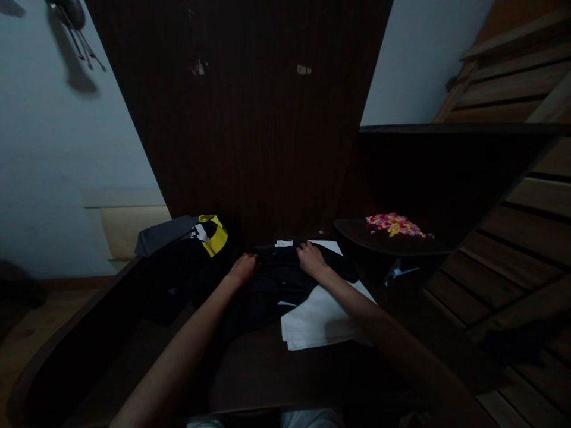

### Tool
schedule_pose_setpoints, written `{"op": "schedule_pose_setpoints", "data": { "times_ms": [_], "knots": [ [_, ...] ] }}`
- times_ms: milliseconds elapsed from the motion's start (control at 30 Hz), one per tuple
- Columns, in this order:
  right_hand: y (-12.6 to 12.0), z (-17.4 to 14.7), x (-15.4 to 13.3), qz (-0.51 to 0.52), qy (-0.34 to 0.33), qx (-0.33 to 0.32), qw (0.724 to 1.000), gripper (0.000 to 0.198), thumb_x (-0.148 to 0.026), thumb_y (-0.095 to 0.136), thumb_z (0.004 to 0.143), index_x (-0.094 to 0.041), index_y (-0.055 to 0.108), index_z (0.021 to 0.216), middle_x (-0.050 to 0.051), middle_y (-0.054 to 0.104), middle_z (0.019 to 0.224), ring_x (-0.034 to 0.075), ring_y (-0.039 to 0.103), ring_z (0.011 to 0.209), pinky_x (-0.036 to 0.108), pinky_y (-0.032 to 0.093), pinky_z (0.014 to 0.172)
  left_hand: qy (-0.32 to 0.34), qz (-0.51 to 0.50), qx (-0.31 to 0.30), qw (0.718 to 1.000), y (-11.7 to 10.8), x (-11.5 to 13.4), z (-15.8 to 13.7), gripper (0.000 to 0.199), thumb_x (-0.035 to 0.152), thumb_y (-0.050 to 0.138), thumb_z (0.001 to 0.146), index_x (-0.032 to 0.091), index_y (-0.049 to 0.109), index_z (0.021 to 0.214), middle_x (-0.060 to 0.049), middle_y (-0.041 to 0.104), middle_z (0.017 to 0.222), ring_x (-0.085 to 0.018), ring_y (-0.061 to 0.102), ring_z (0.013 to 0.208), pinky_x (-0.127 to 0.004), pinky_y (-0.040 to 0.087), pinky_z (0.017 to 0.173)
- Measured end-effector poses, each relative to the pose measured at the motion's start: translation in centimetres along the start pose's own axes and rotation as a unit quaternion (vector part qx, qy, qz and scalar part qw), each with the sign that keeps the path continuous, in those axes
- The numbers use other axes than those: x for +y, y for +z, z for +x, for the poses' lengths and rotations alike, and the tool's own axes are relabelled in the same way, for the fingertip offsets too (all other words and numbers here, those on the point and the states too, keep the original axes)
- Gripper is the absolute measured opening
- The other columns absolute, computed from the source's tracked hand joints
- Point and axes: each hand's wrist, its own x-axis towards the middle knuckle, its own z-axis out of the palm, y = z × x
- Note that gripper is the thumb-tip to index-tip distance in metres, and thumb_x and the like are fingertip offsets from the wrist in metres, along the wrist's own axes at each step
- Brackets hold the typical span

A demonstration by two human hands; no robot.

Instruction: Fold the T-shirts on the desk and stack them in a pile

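A black garment [276,282] lies spread and creased across the middle of the dark wooden surface. My left hand [244,267] is closed on its upper left edge, fingers curled into the fabric. At the upper right edge, my right hand [311,259] also has its fingers bent round the cloth. Beneath the garment, a folded white cloth [319,324] shows at the right and at the back. Dim light hides the garment's exact shape.
Left of my hands is a heap of dark clothes with a grey piece [165,235] and a yellow-trimmed piece [216,241]. Pink, red and yellow bits [395,224] cover a corner shelf [352,229] at right. A tall brown panel [250,131] rises behind.
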Motion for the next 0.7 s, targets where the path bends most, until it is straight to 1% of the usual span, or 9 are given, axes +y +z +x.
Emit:
{"op": "schedule_pose_setpoints", "data": {
  "times_ms": [67, 167, 233, 300, 367, 467, 533, 600, 700],
  "knots": [
    [0.6, 0.0, 0.6, 0.035, 0.041, -0.048, 0.997, 0.037, -0.023, 0.044, 0.093, -0.011, 0.064, 0.122, 0.02, 0.056, 0.133, 0.031, 0.05, 0.122, 0.039, 0.041, 0.096, -0.003, -0.015, -0.004, 1.0, 1.1, -0.1, 0.5, 0.038, 0.028, 0.038, 0.096, 0.008, 0.061, 0.12, -0.021, 0.063, 0.125, -0.028, 0.058, 0.119, -0.037, 0.042, 0.1],
    [1.5, 0.2, 2.0, 0.092, 0.063, -0.125, 0.986, 0.051, -0.038, 0.032, 0.099, -0.01, 0.052, 0.137, 0.018, 0.045, 0.146, 0.03, 0.041, 0.135, 0.039, 0.032, 0.108, -0.004, -0.037, -0.005, 0.999, 2.4, -0.4, 1.2, 0.048, 0.032, 0.033, 0.098, 0.006, 0.052, 0.132, -0.022, 0.053, 0.139, -0.03, 0.044, 0.135, -0.042, 0.034, 0.109],
    [2.1, 0.4, 2.8, 0.113, 0.066, -0.147, 0.98, 0.058, -0.042, 0.025, 0.1, -0.008, 0.041, 0.145, 0.017, 0.035, 0.154, 0.028, 0.03, 0.142, 0.038, 0.024, 0.114, -0.007, -0.049, -0.008, 0.999, 3.1, -0.8, 1.7, 0.053, 0.036, 0.03, 0.098, 0.006, 0.047, 0.138, -0.022, 0.048, 0.144, -0.031, 0.037, 0.14, -0.046, 0.032, 0.111],
    [2.7, 0.6, 3.5, 0.122, 0.069, -0.148, 0.979, 0.06, -0.042, 0.022, 0.101, -0.008, 0.034, 0.149, 0.015, 0.028, 0.157, 0.028, 0.022, 0.146, 0.039, 0.019, 0.116, -0.013, -0.057, -0.012, 0.998, 3.5, -1.2, 2.1, 0.057, 0.04, 0.027, 0.098, 0.007, 0.043, 0.142, -0.023, 0.043, 0.148, -0.033, 0.034, 0.141, -0.05, 0.031, 0.111],
    [3.0, 0.8, 4.0, 0.125, 0.07, -0.133, 0.981, 0.057, -0.04, 0.024, 0.101, -0.011, 0.035, 0.149, 0.013, 0.029, 0.157, 0.027, 0.024, 0.145, 0.039, 0.02, 0.115, -0.014, -0.061, -0.015, 0.998, 3.8, -1.5, 2.3, 0.06, 0.044, 0.025, 0.098, 0.009, 0.041, 0.144, -0.022, 0.039, 0.15, -0.034, 0.032, 0.142, -0.051, 0.031, 0.11],
    [3.1, 1.3, 4.4, 0.111, 0.083, -0.09, 0.986, 0.048, -0.037, 0.035, 0.099, -0.014, 0.049, 0.139, 0.015, 0.047, 0.146, 0.028, 0.042, 0.134, 0.039, 0.031, 0.107, -0.009, -0.055, -0.014, 0.998, 3.7, -1.5, 2.3, 0.062, 0.047, 0.024, 0.098, 0.01, 0.038, 0.146, -0.02, 0.036, 0.153, -0.033, 0.03, 0.143, -0.049, 0.03, 0.112],
    [2.9, 1.7, 4.6, 0.094, 0.093, -0.055, 0.99, 0.039, -0.03, 0.044, 0.096, -0.015, 0.057, 0.129, 0.015, 0.059, 0.132, 0.027, 0.051, 0.122, 0.037, 0.037, 0.099, -0.013, -0.042, -0.01, 0.999, 3.4, -1.2, 2.1, 0.064, 0.046, 0.027, 0.097, 0.005, 0.039, 0.145, -0.022, 0.036, 0.152, -0.033, 0.03, 0.142, -0.047, 0.031, 0.111],
    [2.7, 2.1, 4.8, 0.084, 0.089, -0.018, 0.992, 0.034, -0.021, 0.049, 0.091, -0.017, 0.06, 0.123, 0.013, 0.064, 0.122, 0.025, 0.054, 0.114, 0.035, 0.038, 0.094, -0.026, -0.031, 0.003, 0.999, 3.0, -0.6, 1.8, 0.063, 0.044, 0.031, 0.097, 0.001, 0.043, 0.141, -0.026, 0.041, 0.147, -0.034, 0.035, 0.14, -0.045, 0.036, 0.108],
    [2.2, 2.6, 5.2, 0.075, 0.07, 0.048, 0.994, 0.032, -0.013, 0.048, 0.088, -0.019, 0.061, 0.117, 0.011, 0.064, 0.116, 0.025, 0.053, 0.109, 0.035, 0.037, 0.091, -0.039, -0.027, 0.026, 0.999, 2.6, 0.4, 1.3, 0.056, 0.039, 0.029, 0.098, 0.0, 0.056, 0.129, -0.029, 0.057, 0.13, -0.036, 0.05, 0.127, -0.045, 0.046, 0.096]
  ]
}}
